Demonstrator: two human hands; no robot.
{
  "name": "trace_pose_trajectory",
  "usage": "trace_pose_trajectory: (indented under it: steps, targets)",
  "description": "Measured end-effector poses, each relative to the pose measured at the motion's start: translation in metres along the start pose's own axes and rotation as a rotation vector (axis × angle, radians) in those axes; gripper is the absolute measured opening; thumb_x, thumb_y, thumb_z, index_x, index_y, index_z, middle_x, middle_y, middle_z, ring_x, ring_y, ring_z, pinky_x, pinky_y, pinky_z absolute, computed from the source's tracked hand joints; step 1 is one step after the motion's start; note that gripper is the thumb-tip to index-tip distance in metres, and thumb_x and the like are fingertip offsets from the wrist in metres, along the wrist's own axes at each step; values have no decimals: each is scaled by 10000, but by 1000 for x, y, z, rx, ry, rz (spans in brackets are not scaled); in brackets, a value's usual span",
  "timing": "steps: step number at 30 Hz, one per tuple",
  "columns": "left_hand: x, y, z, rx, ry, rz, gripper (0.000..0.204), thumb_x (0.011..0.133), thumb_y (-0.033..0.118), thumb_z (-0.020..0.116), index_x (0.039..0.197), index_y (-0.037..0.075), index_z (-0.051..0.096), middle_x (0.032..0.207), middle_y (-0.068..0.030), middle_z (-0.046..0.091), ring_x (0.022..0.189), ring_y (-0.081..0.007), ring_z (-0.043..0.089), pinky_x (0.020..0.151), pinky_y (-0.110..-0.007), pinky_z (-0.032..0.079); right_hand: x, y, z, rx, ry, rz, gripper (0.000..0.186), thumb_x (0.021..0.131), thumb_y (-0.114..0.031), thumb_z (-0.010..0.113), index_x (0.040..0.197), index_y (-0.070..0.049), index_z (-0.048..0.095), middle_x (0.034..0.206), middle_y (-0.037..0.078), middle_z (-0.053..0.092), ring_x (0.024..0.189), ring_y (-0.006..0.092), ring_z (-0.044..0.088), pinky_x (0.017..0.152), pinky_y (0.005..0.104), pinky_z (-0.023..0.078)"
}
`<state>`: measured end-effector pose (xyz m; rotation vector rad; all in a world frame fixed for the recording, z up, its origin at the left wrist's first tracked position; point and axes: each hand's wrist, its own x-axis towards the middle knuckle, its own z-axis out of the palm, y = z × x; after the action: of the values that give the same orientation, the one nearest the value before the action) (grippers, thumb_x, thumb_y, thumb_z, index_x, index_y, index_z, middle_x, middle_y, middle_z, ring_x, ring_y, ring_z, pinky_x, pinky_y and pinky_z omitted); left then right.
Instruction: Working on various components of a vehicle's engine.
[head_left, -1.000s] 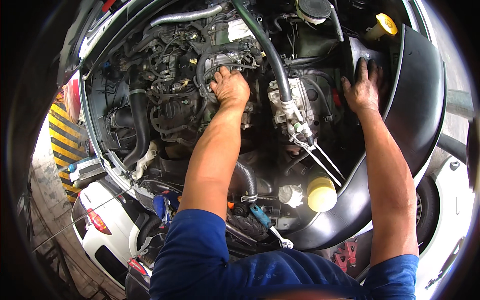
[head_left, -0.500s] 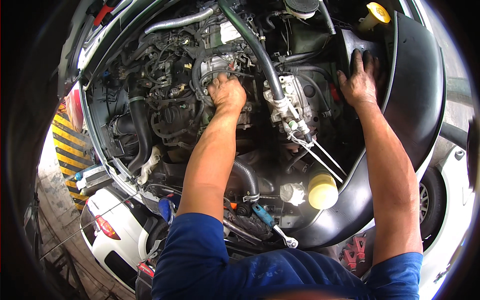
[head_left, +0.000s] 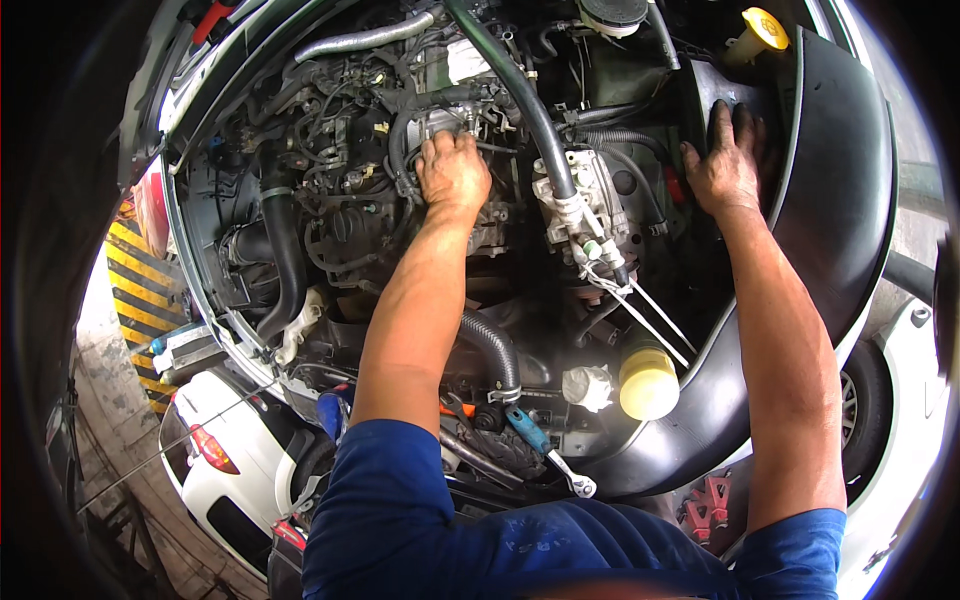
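Note:
Over the engine (head_left: pixel 365 150), my left hand (head_left: pixel 453 178) reaches in among hoses and metal parts with its fingers bent downward. Its fingertips are hidden, and I cannot make out what they hold. My right hand (head_left: pixel 727 178) lies with fingers spread against a dark panel at the right side of the engine bay, near a yellow filler cap (head_left: pixel 766 28). Between my hands, a thick black hose (head_left: pixel 522 105) runs down to a metal unit (head_left: pixel 582 200) tied with white straps.
A blue-handled ratchet (head_left: pixel 546 452), a crumpled white wad (head_left: pixel 587 387) and a reservoir with a yellowish cap (head_left: pixel 648 384) are at the near edge. A black fender cover (head_left: pixel 835 150) drapes the right side. White cars (head_left: pixel 225 470) stand beyond on the left and right.
My left hand has shifted slightly away from me, and its fingers reach further forward over the engine. My right hand stays against the panel. The view has tilted a little.

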<state>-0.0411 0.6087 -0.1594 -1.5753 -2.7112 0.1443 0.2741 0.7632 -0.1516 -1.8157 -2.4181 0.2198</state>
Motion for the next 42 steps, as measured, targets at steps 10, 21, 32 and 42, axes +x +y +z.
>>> trace_pose_trajectory:
  steps: [10, 21, 32, 42]
  targets:
    - [28, -7, -17, 122, -284, 195, 339, 883, 246, 641, 1211, 168, 671, 1314, -118, 525, 1293, -323, 427, 1047, -547, 315, -2, -7, -11, -28, -62, 9, 791, 868, -413, 649, 1520, -135, 298, 1575, 232, 190, 1468, 442, 107, 1201, 492, 169]
    - [54, -18, -45, -38, -98, 289, 324, 985, 287, 476, 1199, 102, 633, 1098, -195, 654, 1034, -354, 637, 927, -467, 504, -1, 9, 6, -36, 34, -20, 794, 851, -431, 674, 1507, -157, 321, 1555, 216, 249, 1454, 424, 166, 1183, 531, 178]
    - [73, -40, -67, -6, -228, 160, 377, 997, 343, 464, 1263, 124, 618, 1188, -187, 632, 1133, -364, 591, 967, -458, 479, 1, 3, 6, 7, 38, -26, 797, 853, -433, 672, 1509, -150, 319, 1559, 221, 239, 1458, 422, 156, 1185, 529, 168]
    - [73, -32, -70, -62, -313, 131, 377, 993, 348, 480, 1260, 122, 622, 1203, -178, 634, 1140, -364, 589, 973, -448, 471, 1, 6, 7, -32, 42, -26, 804, 854, -452, 661, 1514, -154, 312, 1568, 209, 229, 1463, 409, 149, 1179, 562, 127]
